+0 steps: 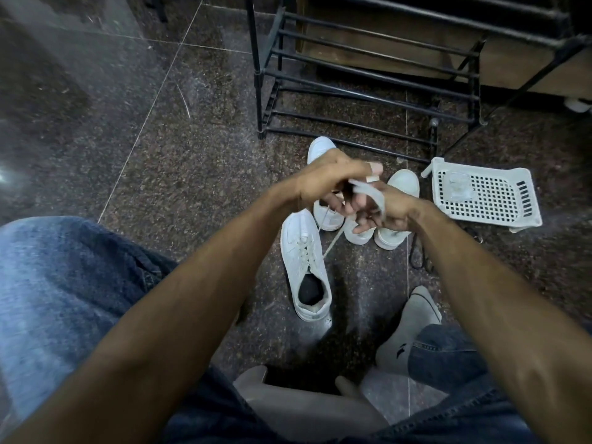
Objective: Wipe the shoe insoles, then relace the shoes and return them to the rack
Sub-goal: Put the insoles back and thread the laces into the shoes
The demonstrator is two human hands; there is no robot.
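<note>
Lace (368, 195): flat, pale, limp strip, light and likely slippery; best pinched near its tip, judging by how it is drooping. It is hanging between both hands, one strand trailing down to the near shoe (306, 267) on the floor (192, 174).
Left hand (326, 184): fingers are curling round the lace, clamped on it.
Right hand (384, 213): fingers are bending, lace looping over them; grip seems closed, blur is hiding detail.
Shoes, white: near one partly laced, lying mid-floor; others (397, 213) are standing under the hands.
Rack (368, 91): black, standing beyond the shoes.
Basket (487, 195): white, lying right of the shoes.
</note>
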